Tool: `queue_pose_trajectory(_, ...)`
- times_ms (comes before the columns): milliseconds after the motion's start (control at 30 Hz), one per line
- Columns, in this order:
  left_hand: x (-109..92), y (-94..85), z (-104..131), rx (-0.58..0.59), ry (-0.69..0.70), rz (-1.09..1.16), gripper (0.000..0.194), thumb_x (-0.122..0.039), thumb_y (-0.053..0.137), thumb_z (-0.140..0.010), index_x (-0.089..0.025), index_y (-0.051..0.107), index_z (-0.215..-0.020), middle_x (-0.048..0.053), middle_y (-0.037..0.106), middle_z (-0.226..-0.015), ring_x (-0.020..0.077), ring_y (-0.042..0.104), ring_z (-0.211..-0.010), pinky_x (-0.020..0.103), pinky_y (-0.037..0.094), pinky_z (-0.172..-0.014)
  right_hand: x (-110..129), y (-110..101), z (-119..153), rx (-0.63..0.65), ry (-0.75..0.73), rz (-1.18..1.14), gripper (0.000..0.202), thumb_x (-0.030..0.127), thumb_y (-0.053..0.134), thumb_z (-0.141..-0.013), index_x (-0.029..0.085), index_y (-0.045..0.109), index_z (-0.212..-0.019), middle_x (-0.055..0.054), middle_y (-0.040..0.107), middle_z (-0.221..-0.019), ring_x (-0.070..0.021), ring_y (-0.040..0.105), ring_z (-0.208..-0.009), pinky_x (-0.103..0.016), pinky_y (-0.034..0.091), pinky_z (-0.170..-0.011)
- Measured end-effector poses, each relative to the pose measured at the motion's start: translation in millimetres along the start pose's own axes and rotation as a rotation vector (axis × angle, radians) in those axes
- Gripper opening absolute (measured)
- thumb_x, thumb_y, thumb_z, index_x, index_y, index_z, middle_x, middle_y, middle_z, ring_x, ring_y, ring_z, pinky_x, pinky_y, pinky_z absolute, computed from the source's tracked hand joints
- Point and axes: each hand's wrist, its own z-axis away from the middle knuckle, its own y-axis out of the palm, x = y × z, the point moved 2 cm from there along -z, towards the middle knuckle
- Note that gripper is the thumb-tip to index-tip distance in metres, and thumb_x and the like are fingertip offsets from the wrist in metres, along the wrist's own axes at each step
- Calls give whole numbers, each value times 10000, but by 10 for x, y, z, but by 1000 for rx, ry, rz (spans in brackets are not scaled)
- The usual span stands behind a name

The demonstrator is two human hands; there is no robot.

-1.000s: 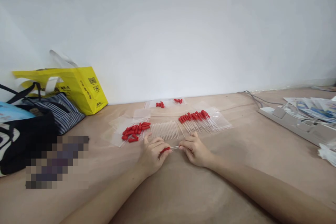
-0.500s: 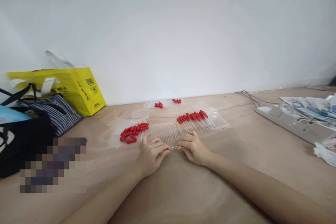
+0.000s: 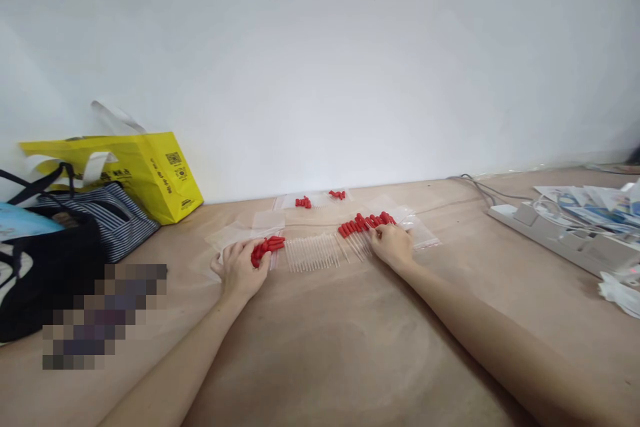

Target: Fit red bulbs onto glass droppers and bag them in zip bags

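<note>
My left hand [image 3: 241, 271] reaches over a pile of red tapered pieces [image 3: 270, 247], its fingers and thumb apart around the near left side of the pile. Part of the pile is hidden under the fingers. To the right of it lies a row of thin whitish sticks [image 3: 313, 252], side by side. Further right, my right hand [image 3: 394, 245] is closed at a row of red-tipped sticks [image 3: 350, 228]. Its bunched fingers pinch a red-tipped stick, mostly hidden by the hand. Clear plastic bags [image 3: 425, 232] lie beneath these rows.
Smaller red pieces [image 3: 303, 202] lie on plastic at the back by the wall. On the left stand a yellow bag [image 3: 173, 177] and a striped pouch [image 3: 123, 217]. A white power strip [image 3: 543, 240] with cables and printed packets [image 3: 583, 203] is on the right.
My hands have parted from the middle, where they held a stick with a red piece between them. The left went left to the red pile; the right moved up and right to the red-tipped sticks.
</note>
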Motion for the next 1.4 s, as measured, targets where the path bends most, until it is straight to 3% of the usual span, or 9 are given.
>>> queue_pose_trajectory(133, -24, 30, 26, -16, 48, -1, 176, -309, 525, -713, -254, 621, -850, 49, 596, -993, 263, 463, -970, 482, 204, -886, 7, 45, -8, 24, -6, -5, 290, 322, 407, -795, 191, 665, -772, -84, 647, -773, -230, 536, -849, -361, 278, -773)
queue_pose_trajectory(367, -54, 124, -14, -62, 137, -48, 150, -300, 515, -726, -248, 635, -800, 68, 583, -984, 268, 461, -954, 515, 186, -886, 147, -42, 88, -63, -128, -57, 265, 349, 433, -787, 175, 632, -800, -87, 637, -839, -233, 534, -851, -389, 260, -782)
queue_pose_trajectory(500, -136, 184, -57, -93, 138, -78, 153, -277, 495, -747, -232, 641, -763, 75, 573, -1008, 276, 442, -973, 543, 140, -893, 456, -69, 181, 54, -249, -74, 284, 365, 428, -785, 190, 642, -719, -69, 645, -786, -217, 539, -831, -380, 247, -777)
queue_pose_trajectory(633, -197, 199, -70, -102, 153, -102, 170, -262, 481, -756, -229, 646, -734, 70, 571, -1015, 279, 430, -975, 556, 126, -891, 668, -39, 157, 215, -184, 30, 238, 322, 478, -742, 161, 653, -756, -111, 650, -807, -240, 557, -841, -380, 252, -758)
queue_pose_trajectory(967, -173, 233, -96, -56, 104, -106, 133, -250, 510, -738, -199, 633, -736, 95, 565, -1011, 283, 438, -968, 526, 188, -874, 763, 59, 87, 301, -150, 75, 170, 178, 494, -706, 128, 650, -752, -149, 657, -812, -251, 593, -777, -396, 261, -749)
queue_pose_trajectory(1133, -266, 89, 16, -90, 211, 39, 156, -253, 459, -798, -187, 599, -822, 86, 595, -983, 266, 461, -975, 499, 176, -905, 707, -72, 195, 240, -215, 52, 240, 229, 416, -792, 86, 593, -870, -190, 616, -929, -274, 551, -884, -379, 279, -741)
queue_pose_trajectory(1233, -435, -39, 230, 11, 411, 204, 123, -230, 442, -812, -196, 559, -830, 49, 631, -864, 229, 511, -915, 484, 168, -925, 543, -144, 311, 184, -345, -56, 225, 224, 349, -839, 99, 522, -911, -148, 611, -897, -233, 545, -842, -356, 288, -738)
queue_pose_trajectory(1400, -700, -141, 537, 238, 567, 365, 132, -202, 431, -824, -223, 543, -890, 6, 653, -826, 200, 548, -825, 504, 147, -922, 193, -118, 524, 107, -623, -390, 159, 157, 314, -850, 151, 472, -845, -45, 590, -760, -150, 517, -682, -319, 309, -733)
